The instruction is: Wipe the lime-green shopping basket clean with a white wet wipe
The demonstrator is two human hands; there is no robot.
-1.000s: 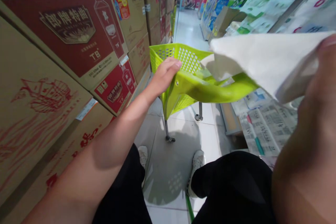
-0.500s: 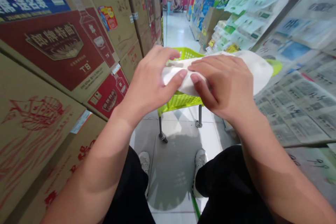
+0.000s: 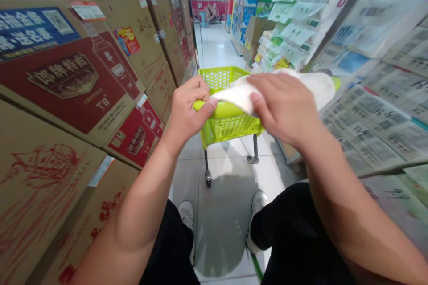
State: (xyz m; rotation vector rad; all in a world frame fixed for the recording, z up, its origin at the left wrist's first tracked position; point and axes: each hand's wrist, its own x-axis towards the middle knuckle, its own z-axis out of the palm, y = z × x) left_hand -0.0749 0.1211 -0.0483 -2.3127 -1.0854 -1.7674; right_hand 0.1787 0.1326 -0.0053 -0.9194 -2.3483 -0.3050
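A lime-green shopping cart (image 3: 230,129) stands in front of me, its thick handle (image 3: 227,109) running across toward me. My left hand (image 3: 190,104) is closed around the handle's left end, the thumb by the tip of a white cloth (image 3: 234,96). The cloth lies draped over the handle and spreads out to the right. My right hand (image 3: 284,104) is closed over the cloth, pressing it on the handle with the thumb on the near side. The handle's middle is hidden by this hand and the cloth.
Stacked cartons (image 3: 67,75) wall the left side closely. Shelves of packaged paper goods (image 3: 374,116) line the right. Tiled aisle floor (image 3: 214,40) runs ahead past more boxes (image 3: 256,31). A cart caster (image 3: 207,178) stands ahead of my shoes (image 3: 187,213).
My left hand has moved left off the cloth onto the handle's end, uncovering the green handle. The cloth's left tip has slid slightly. The view has shifted a little; boxes appear lower.
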